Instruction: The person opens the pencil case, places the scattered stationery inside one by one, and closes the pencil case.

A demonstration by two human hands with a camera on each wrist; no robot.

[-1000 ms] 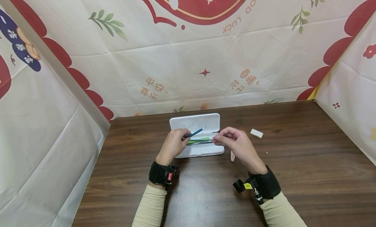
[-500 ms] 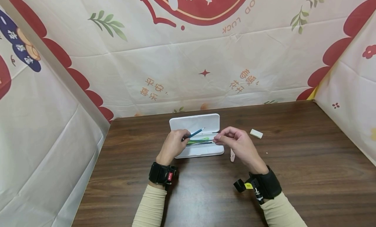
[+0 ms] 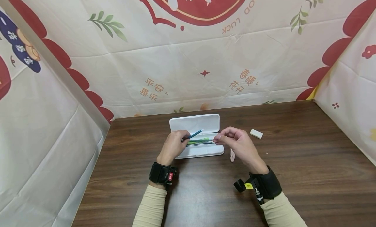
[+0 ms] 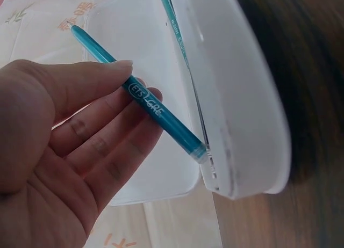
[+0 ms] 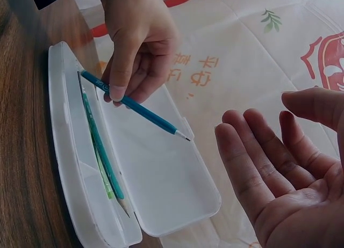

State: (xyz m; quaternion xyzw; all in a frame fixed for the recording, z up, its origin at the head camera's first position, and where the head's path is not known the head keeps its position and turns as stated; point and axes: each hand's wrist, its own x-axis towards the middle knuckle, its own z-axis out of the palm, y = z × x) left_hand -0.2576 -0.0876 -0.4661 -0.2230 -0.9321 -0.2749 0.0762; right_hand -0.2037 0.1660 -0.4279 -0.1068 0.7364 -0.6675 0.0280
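A white plastic pencil case (image 3: pixel 194 122) lies open on the dark wooden table (image 3: pixel 293 161). My left hand (image 3: pixel 176 143) pinches a teal pencil (image 3: pixel 194 134) over the case, its point up and to the right. The same pencil (image 4: pixel 156 111) lies between thumb and fingers in the left wrist view. Two or three green and teal pencils (image 5: pixel 102 151) lie in the case's near tray (image 5: pixel 80 205). My right hand (image 3: pixel 232 140) hovers at the case's right end. In the right wrist view the right hand (image 5: pixel 274 167) is palm up with relaxed fingers and holds nothing.
A white eraser (image 3: pixel 256 133) lies to the right of the case. A small pink object (image 3: pixel 232 155) shows on the table under my right hand. Printed cloth walls (image 3: pixel 188 57) close in the table at the back and on both sides.
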